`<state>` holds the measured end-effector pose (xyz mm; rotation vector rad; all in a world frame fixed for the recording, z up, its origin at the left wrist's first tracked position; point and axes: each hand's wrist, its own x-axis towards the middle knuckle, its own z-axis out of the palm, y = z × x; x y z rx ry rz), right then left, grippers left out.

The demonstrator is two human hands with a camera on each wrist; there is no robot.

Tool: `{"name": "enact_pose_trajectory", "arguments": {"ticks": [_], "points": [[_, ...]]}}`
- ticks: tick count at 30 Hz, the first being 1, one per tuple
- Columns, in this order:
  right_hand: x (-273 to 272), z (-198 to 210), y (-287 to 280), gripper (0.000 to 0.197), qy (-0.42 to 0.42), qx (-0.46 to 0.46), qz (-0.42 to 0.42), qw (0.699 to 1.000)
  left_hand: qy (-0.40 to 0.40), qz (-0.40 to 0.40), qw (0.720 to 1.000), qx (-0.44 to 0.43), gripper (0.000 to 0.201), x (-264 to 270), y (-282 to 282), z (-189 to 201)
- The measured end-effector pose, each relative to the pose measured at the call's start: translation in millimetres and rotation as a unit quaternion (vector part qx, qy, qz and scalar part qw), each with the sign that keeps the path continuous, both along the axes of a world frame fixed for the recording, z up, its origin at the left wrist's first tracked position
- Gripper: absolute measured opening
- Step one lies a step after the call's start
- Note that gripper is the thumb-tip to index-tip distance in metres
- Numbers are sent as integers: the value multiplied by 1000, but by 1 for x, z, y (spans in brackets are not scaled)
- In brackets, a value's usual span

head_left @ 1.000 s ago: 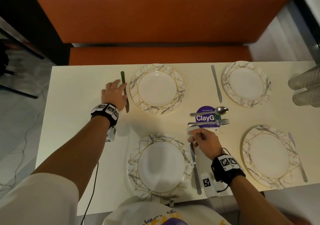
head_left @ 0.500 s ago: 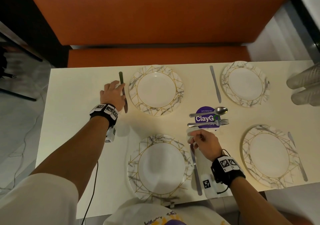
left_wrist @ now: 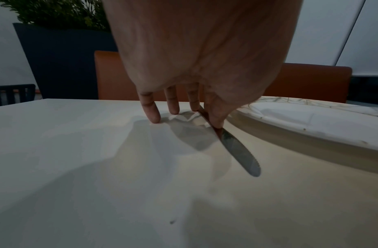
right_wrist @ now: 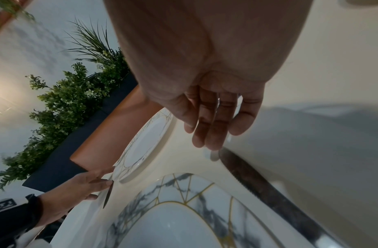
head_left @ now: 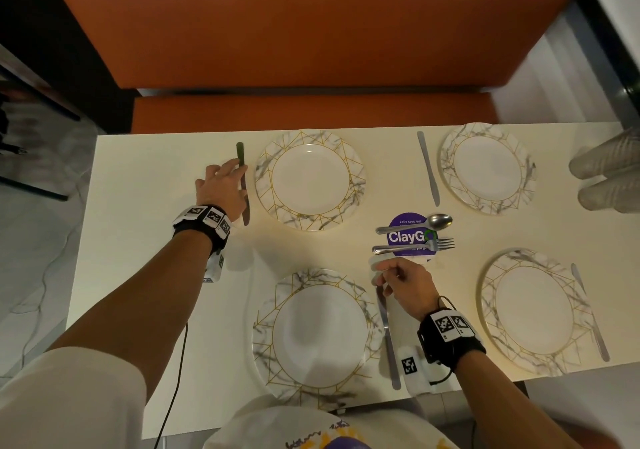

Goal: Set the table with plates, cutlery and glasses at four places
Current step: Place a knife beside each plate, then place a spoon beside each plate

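Note:
Four marbled plates lie on the white table (head_left: 166, 240), each with a knife beside it. My left hand (head_left: 227, 180) rests on the knife (head_left: 240, 152) left of the far-left plate (head_left: 310, 180). In the left wrist view its straight fingers (left_wrist: 154, 115) touch the table, and thumb and forefinger flank that knife (left_wrist: 239, 151). My right hand (head_left: 391, 275) hovers, relaxed and holding nothing, over the tip of the knife (head_left: 388, 341) right of the near plate (head_left: 320, 334). A spoon (head_left: 415, 225) and a fork (head_left: 412, 247) lie on a purple sticker just beyond it.
Clear plastic glasses (head_left: 609, 178) lie on their sides at the table's right edge. The far-right plate (head_left: 486, 168) and near-right plate (head_left: 535, 310) have knives (head_left: 428, 171) (head_left: 588, 310) alongside. An orange bench (head_left: 311, 112) runs along the far side.
My right hand's fingers have come up off the near knife's tip. My left hand has stayed on the far knife, which has hardly moved.

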<state>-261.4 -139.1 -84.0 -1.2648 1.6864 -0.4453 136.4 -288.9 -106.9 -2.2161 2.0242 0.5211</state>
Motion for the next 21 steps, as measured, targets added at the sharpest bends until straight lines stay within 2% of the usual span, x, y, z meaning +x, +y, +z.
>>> {"name": "enact_pose_trajectory", "arguments": {"ticks": [4,9,12,16,21], "points": [[-4,3,-3,24,0,-14,-7,1000,30,7,999,-27,56,-2,2,2],[-21,9,-18,20,44,-39,-12,998,87,22,987,-129,40,-27,9,10],[-36,13,-33,13,102,-51,-12,993,128,16,977,-169,36,-58,13,15],[-60,18,-56,14,168,-57,-9,984,170,-7,969,-178,34,-111,17,21],[-88,15,-84,15,188,-73,-17,979,210,-40,961,-177,30,-181,26,23]]}}
